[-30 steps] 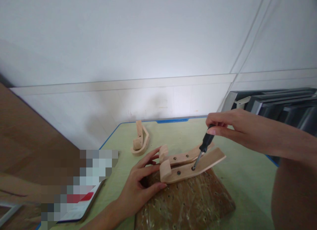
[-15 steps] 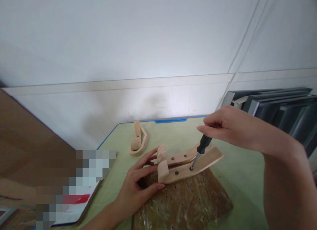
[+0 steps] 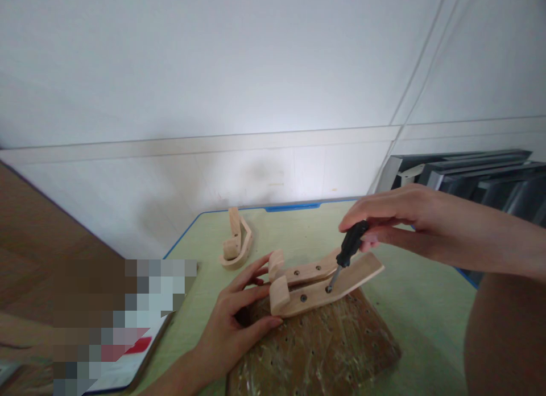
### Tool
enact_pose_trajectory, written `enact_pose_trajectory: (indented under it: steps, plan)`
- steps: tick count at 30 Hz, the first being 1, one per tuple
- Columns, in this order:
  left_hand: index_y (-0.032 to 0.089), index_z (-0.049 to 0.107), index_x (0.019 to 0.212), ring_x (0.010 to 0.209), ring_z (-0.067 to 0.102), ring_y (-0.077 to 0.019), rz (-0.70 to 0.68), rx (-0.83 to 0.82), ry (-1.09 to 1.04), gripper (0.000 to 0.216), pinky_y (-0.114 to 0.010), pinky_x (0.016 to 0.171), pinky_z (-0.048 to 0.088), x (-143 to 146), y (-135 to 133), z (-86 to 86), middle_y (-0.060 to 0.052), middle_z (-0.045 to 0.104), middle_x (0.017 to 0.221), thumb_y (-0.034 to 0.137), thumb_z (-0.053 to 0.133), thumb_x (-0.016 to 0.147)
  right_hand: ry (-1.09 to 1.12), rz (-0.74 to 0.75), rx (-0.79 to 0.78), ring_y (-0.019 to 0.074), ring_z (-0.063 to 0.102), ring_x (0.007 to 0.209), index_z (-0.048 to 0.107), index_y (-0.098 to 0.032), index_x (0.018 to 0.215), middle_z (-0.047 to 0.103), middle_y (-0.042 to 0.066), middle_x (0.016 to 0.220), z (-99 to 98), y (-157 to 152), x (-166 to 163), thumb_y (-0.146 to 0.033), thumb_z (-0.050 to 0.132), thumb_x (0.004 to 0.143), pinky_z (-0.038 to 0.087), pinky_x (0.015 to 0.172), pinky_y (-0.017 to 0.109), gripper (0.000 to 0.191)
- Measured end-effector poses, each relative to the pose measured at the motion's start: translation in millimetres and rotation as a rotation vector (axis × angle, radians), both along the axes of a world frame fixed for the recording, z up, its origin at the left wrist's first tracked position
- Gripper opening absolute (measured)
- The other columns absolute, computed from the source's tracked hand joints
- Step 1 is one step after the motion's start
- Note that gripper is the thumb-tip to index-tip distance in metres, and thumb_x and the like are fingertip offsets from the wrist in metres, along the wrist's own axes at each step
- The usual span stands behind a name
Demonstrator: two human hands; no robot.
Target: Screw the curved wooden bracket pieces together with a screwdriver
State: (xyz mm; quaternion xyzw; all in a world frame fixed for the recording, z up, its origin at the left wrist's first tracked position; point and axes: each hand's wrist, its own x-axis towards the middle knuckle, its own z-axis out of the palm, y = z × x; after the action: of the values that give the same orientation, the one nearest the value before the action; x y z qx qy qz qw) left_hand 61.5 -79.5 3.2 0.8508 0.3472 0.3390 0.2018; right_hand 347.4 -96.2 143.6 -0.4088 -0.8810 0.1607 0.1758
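My right hand (image 3: pixel 386 219) is closed round the black handle of a small screwdriver (image 3: pixel 346 252). Its metal tip rests in a screw hole of the nearer curved wooden piece (image 3: pixel 324 289). A second curved wooden piece (image 3: pixel 305 269) lies just behind it. Both rest on a brown perforated board (image 3: pixel 315 350) wrapped in clear film. My left hand (image 3: pixel 236 325) grips the thick left end of the wooden pieces with thumb and fingers, pressing them against the board.
Another curved wooden part (image 3: pixel 235 247) stands further back on the green, blue-edged table (image 3: pixel 418 305). A booklet or tablet (image 3: pixel 128 356) lies at the table's left edge. Dark metal frames (image 3: pixel 469 177) lean by the white wall at right.
My right hand has turned on the screwdriver handle, fingers now regripped lower around it. The screwdriver tip stays in the same hole. My left hand holds as before.
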Motion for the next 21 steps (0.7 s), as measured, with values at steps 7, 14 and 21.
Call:
enact_pose_trajectory:
  steps: [7, 14, 21]
  plan:
    - [0.023, 0.066, 0.092, 0.105, 0.054, -0.0239, -0.014, -0.008, -0.004, 0.024, -0.036, 0.086, 0.047, 0, 0, 2.7, -0.008, 0.04, 0.134, 0.025, 0.067, 0.068, -0.024, 0.013, 0.02, 0.013, 0.061, 0.074, 0.062, -0.018, 0.101, 0.067, 0.003, 0.087, 2.3, 5, 5, -0.022, 0.049, 0.083, 0.043, 0.06, 0.02, 0.023]
    - [0.021, 0.066, 0.09, 0.108, 0.052, -0.0247, 0.003, -0.001, 0.021, 0.022, -0.035, 0.086, 0.046, 1, -1, 0.3, -0.009, 0.04, 0.135, 0.026, 0.067, 0.068, -0.065, -0.018, -0.004, 0.0128, 0.06, 0.069, 0.063, -0.014, 0.099, 0.068, 0.004, 0.083, 1.6, 8, 9, -0.021, 0.051, 0.081, 0.04, 0.057, 0.02, 0.023]
    - [0.02, 0.067, 0.089, 0.105, 0.054, -0.0252, 0.02, 0.002, 0.04, 0.022, -0.037, 0.085, 0.047, 2, -1, 0.8, -0.01, 0.042, 0.133, 0.028, 0.066, 0.068, -0.045, -0.071, -0.053, 0.0108, 0.055, 0.059, 0.064, -0.013, 0.093, 0.066, 0.001, 0.069, -2.3, 12, 14, -0.026, 0.054, 0.079, 0.035, 0.049, 0.019, 0.022]
